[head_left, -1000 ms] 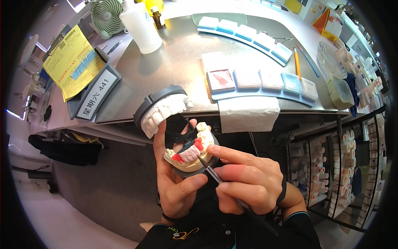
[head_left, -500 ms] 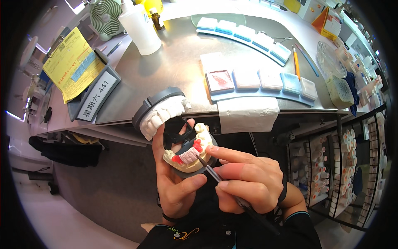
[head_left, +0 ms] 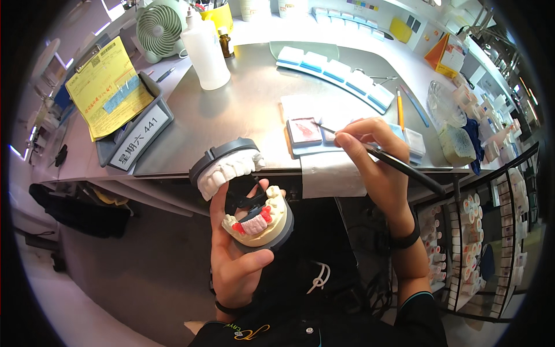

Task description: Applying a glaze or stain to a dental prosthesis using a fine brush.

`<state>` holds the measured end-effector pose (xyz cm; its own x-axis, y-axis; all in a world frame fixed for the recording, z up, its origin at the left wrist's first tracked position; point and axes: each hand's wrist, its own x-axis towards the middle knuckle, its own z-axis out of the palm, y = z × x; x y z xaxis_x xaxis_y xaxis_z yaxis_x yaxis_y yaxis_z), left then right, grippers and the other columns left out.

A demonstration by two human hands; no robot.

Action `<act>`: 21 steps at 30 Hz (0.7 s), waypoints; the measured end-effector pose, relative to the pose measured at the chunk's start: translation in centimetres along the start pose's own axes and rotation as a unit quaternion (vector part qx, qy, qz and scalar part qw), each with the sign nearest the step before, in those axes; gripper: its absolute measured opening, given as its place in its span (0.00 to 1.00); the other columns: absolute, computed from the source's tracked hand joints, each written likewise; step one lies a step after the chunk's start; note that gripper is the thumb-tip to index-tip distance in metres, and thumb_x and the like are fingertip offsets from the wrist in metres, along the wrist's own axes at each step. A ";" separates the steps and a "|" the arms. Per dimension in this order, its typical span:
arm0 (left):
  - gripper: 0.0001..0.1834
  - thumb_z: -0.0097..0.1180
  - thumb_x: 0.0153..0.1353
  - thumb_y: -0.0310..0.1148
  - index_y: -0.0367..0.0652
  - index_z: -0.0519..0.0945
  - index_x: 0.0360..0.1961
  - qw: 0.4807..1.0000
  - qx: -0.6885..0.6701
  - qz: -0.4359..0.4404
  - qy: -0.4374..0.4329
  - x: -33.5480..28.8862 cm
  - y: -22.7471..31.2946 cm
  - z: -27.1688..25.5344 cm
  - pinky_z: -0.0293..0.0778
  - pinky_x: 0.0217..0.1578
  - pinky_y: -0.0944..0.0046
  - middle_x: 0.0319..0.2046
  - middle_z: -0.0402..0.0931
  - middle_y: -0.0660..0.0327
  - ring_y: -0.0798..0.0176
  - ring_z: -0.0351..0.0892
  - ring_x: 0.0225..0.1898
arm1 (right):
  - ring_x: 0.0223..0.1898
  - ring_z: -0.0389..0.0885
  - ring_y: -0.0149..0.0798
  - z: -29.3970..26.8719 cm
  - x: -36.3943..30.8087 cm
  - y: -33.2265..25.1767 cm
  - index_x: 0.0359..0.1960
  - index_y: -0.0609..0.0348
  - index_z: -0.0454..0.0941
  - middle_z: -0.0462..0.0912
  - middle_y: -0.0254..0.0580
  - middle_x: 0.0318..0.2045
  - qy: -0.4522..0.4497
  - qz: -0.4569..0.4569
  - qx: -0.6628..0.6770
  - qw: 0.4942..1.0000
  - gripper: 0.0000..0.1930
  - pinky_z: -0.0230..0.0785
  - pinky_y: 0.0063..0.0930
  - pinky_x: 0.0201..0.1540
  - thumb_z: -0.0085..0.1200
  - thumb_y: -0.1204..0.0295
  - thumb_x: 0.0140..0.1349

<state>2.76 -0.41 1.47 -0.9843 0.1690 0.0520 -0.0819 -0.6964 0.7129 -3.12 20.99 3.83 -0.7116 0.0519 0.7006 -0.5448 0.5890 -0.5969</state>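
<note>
Below the bench edge, my left hand [head_left: 240,273] is closed around a dark grey dental articulator [head_left: 280,238], its thumb along the lower base. The hinged frame carries a white upper tooth cast [head_left: 228,172] and a cream lower cast [head_left: 273,230]. On the lower cast, a row of pale pink front teeth [head_left: 253,225] sits between patches of red material [head_left: 266,214]. Over the bench, my right hand [head_left: 378,156] pinches a slim dark-handled brush [head_left: 404,166]. Its tip is at the edge of a square, pink-smeared well [head_left: 304,131] of the near palette; contact is unclear. My hand covers several other wells.
A white paper towel [head_left: 332,181] hangs over the bench edge. Farther back lie a second palette [head_left: 335,70], a white bottle [head_left: 206,55], and an orange pencil [head_left: 400,108]. A tray with yellow papers [head_left: 107,87] stands left; a rack of small jars [head_left: 468,243] is right.
My right hand has lifted the brush from the pink teeth and carried it up and right to the near palette. My left hand still holds the articulator, now slightly lower in view.
</note>
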 end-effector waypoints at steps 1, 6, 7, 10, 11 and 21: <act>0.54 0.55 0.36 0.18 0.45 0.47 0.69 1.000 -0.003 0.002 -0.002 0.0 0.1 -0.1 0.61 0.62 0.52 0.62 0.56 0.39 0.45 0.61 0.63 | 0.24 0.74 0.27 0.0 0.2 0.4 0.28 0.60 0.77 0.80 0.34 0.23 0.000 -0.003 -0.002 1.000 0.05 0.64 0.20 0.30 0.61 0.75 0.53; 0.54 0.54 0.35 0.17 0.45 0.47 0.69 1.000 -0.014 0.010 0.001 0.1 0.3 -0.5 0.60 0.62 0.52 0.61 0.56 0.38 0.45 0.61 0.63 | 0.25 0.74 0.23 -0.1 0.4 1.1 0.31 0.63 0.74 0.82 0.36 0.24 -0.074 0.103 0.167 0.978 0.02 0.62 0.17 0.29 0.52 0.78 0.57; 0.54 0.55 0.35 0.17 0.45 0.47 0.69 1.000 -0.012 0.011 0.003 0.2 0.2 -0.5 0.60 0.62 0.52 0.61 0.56 0.37 0.45 0.61 0.63 | 0.25 0.74 0.22 -0.1 0.4 1.3 0.31 0.63 0.73 0.82 0.36 0.24 -0.086 0.112 0.199 0.970 0.02 0.61 0.16 0.29 0.52 0.77 0.57; 0.55 0.55 0.34 0.17 0.46 0.47 0.68 1.000 -0.022 0.003 0.001 0.3 0.3 -0.4 0.61 0.62 0.52 0.61 0.56 0.37 0.44 0.61 0.63 | 0.27 0.76 0.22 -0.3 0.7 1.2 0.28 0.63 0.73 0.82 0.37 0.24 -0.106 0.106 0.166 0.975 0.03 0.62 0.15 0.29 0.52 0.77 0.57; 0.55 0.55 0.34 0.17 0.46 0.47 0.68 1.000 -0.022 0.003 0.002 0.3 0.2 -0.5 0.61 0.62 0.52 0.61 0.56 0.37 0.44 0.61 0.63 | 0.28 0.77 0.22 -0.4 0.8 1.2 0.28 0.64 0.73 0.82 0.37 0.24 -0.122 0.107 0.135 0.978 0.03 0.62 0.15 0.29 0.52 0.78 0.57; 0.55 0.56 0.34 0.18 0.46 0.48 0.68 1.000 -0.022 0.012 0.009 0.6 -0.1 -0.6 0.60 0.62 0.52 0.61 0.57 0.37 0.42 0.61 0.63 | 0.28 0.78 0.23 -0.3 0.7 1.3 0.27 0.64 0.73 0.82 0.38 0.24 -0.083 0.133 0.198 0.968 0.02 0.65 0.15 0.30 0.53 0.79 0.57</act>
<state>2.08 -0.66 0.98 -0.9885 0.1399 0.0567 -0.0644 -0.7304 0.6800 -4.18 21.99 3.67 -0.8937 0.0085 0.4486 -0.4364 0.2155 -0.8735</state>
